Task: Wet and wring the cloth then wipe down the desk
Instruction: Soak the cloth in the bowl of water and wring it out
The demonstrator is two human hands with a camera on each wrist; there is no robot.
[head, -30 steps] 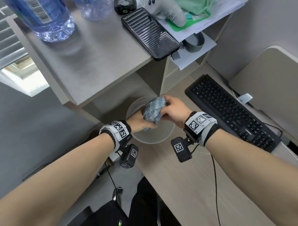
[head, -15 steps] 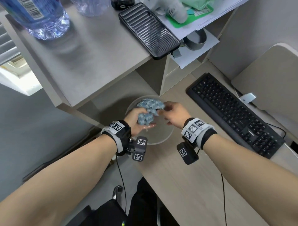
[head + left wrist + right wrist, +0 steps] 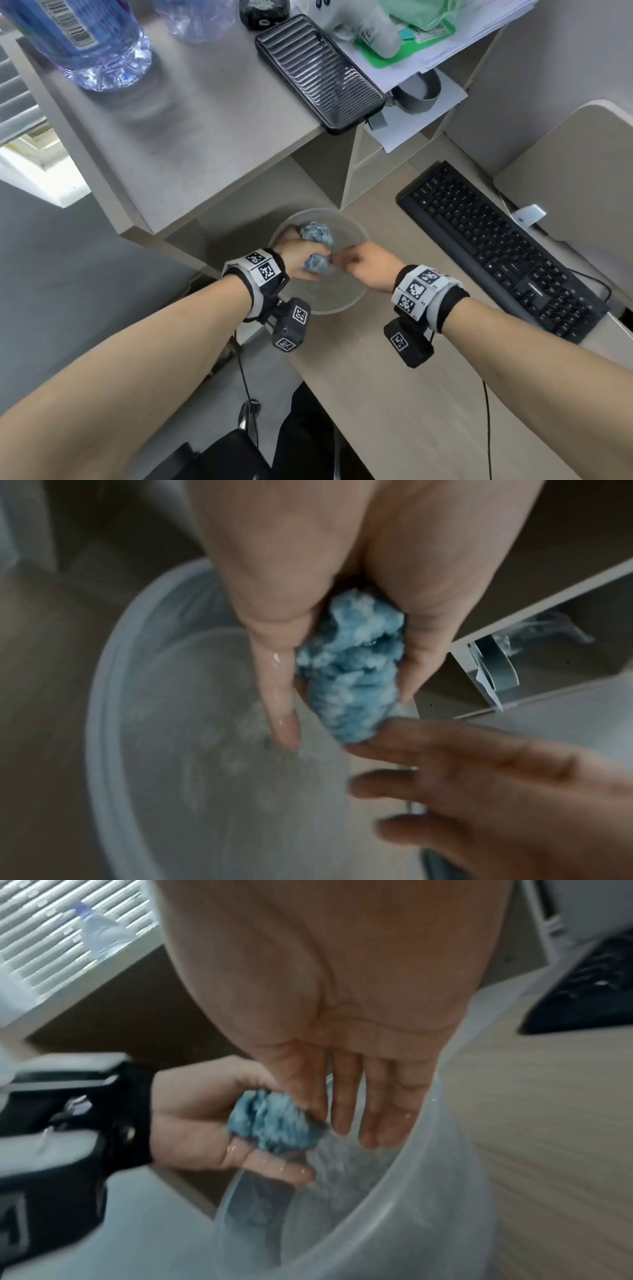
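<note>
**Drips over the bowl, and a keyboard close by**

The left hand (image 3: pixel 297 255) holds the cloth (image 3: pixel 317 248), a wet blue wad, with fingers curled round it above the clear bowl (image 3: pixel 356 294). One finger of that hand sticks out straight and shines with water. The right hand (image 3: pixel 368 265) lies just beside the wad, fingers nearly straight and relaxed, the thumb touching the cloth's lower end; it holds nothing firmly.

The first risk sits right under the hands. The cloth looks soaked, so a hard squeeze with only one hand gripping could let the slick wad slip and fall into the bowl, splashing over the rim onto the table (image 3: pixel 394 394). A grip from both hands would likely steady it.

To the right of the right hand lies a black keyboard (image 3: pixel 496 253), with a cable trailing off it. If the cloth leaves the bowl half wrung, drops could fall on the keys during wiping.

Beyond the hands, the shelf (image 3: pixel 191 137) carries a phone (image 3: pixel 320 73), papers (image 3: pixel 404 113) and a water bottle (image 3: pixel 89 37). A raised elbow or a dripping cloth carried up there could wet the papers.
</note>
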